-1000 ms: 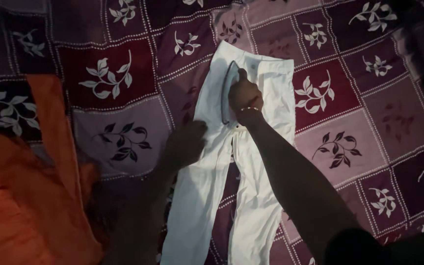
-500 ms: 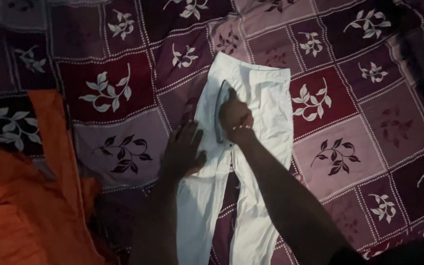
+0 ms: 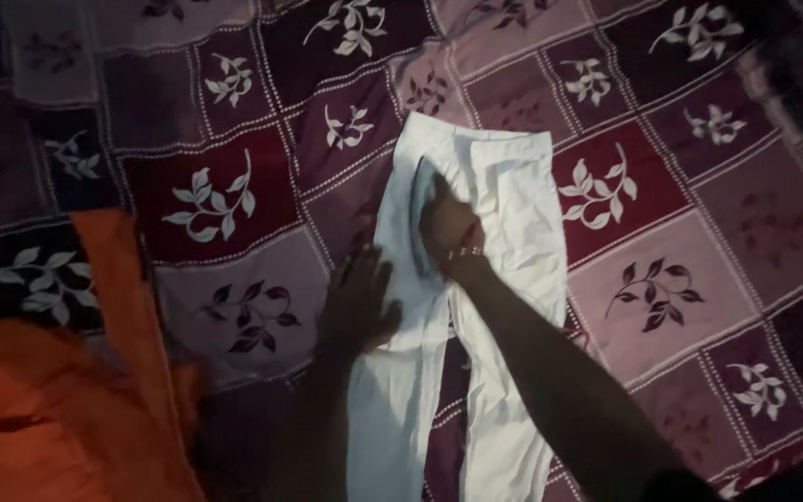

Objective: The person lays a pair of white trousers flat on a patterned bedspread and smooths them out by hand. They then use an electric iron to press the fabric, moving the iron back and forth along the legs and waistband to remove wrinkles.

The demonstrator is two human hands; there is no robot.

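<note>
Surface: a patchwork bedspread (image 3: 234, 186) in maroon, mauve and dark squares, each with a white or dark leaf sprig; it fills the view, and no edge or corner of it shows.
Garment: white trousers (image 3: 504, 279) lie flat on the bedspread near its middle, waistband toward the top of the view, the 2 legs running down past the bottom edge with a narrow strip of bedspread showing between them.
Iron: a clothes iron (image 3: 423, 218) sits on the upper part of the left trouser leg, just below the waistband, its tip pointing up the view; most of it is hidden under the hand.
Right hand: the right hand (image 3: 450, 228) has its grip clamped around the iron's handle, a bracelet at the wrist, forearm reaching in from the bottom right.
Left hand: the left hand (image 3: 357, 302) lies flat with fingers spread apart, holding nothing, pressing on the outer edge of the left trouser leg just below and left of the iron.
Other cloth: an orange cloth (image 3: 58, 400) lies bunched at the bottom left, well apart from the trousers.
Light: dim, so fine detail is lost.
</note>
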